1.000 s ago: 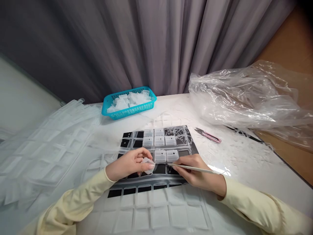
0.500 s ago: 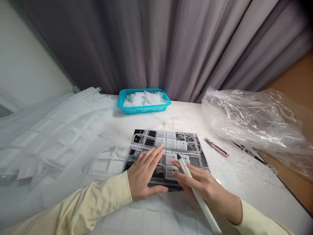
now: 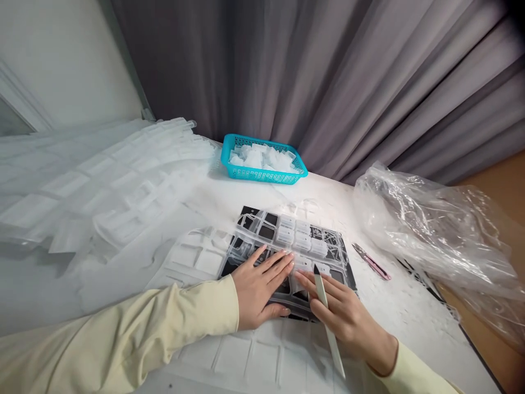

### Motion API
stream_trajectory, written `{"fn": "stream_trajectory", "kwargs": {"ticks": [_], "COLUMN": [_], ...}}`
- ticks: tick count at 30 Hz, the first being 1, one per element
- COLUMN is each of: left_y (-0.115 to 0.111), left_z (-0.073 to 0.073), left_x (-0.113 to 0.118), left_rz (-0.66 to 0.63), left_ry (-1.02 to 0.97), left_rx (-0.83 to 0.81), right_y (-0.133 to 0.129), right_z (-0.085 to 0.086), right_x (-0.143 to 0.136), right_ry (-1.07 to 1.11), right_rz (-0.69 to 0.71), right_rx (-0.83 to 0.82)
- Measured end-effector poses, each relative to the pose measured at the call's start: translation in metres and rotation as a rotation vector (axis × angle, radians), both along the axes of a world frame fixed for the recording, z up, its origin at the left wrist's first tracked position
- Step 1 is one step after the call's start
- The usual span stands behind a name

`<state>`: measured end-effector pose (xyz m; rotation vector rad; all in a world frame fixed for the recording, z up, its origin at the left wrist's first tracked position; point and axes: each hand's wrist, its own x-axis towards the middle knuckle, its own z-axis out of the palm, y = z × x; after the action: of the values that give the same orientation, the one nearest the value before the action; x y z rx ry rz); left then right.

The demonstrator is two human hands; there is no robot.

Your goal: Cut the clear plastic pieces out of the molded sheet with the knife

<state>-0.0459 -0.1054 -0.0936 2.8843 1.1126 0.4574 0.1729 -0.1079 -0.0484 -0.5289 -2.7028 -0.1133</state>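
My left hand (image 3: pixel 260 290) lies with fingers stretched out and slightly spread, pressing on a clear moulded plastic sheet (image 3: pixel 268 232) that rests on a black board (image 3: pixel 349 278). Between the thumb and fingers of my right hand (image 3: pixel 346 309) is a slim white pen-like tool (image 3: pixel 334 345) with a dark pointed tip, which points up and away from me. The fingertips of that hand touch small stacked translucent plastic pieces (image 3: pixel 301 264) on the sheet, just right of my left fingers. My hands cover part of the sheet's near half.
Behind the board stands a blue basket (image 3: pixel 266 175) holding translucent pieces. Pink-handled snips (image 3: pixel 372 262) lie to the right, near a crumpled clear plastic bag (image 3: pixel 435 246). Translucent moulded sheets (image 3: pixel 102 180) are piled at the left. A grey curtain (image 3: pixel 262 65) hangs behind.
The view has turned and tilted, so the scene sits further right. My right fingers have come down nearer my left fingertips, and the tool's angle has changed. My left hand still presses the sheet.
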Motion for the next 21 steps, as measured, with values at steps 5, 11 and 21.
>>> {"fn": "stream_trajectory", "kwargs": {"ticks": [5,11,21], "left_y": [-0.001,0.000,0.000], "left_z": [-0.002,-0.001,-0.001], "left_x": [0.000,-0.001,0.000], "left_rz": [0.001,-0.054,-0.034], "left_ry": [-0.005,0.006,-0.012], "left_rx": [0.040,0.059,-0.033], "right_y": [0.008,0.027,0.022], "right_z": [-0.002,0.007,-0.010], "right_x": [0.009,0.030,0.001], "right_ry": [0.040,0.129,-0.038], "right_rz": [0.084,0.029,0.028], "right_rx": [-0.001,-0.228,0.240]}}
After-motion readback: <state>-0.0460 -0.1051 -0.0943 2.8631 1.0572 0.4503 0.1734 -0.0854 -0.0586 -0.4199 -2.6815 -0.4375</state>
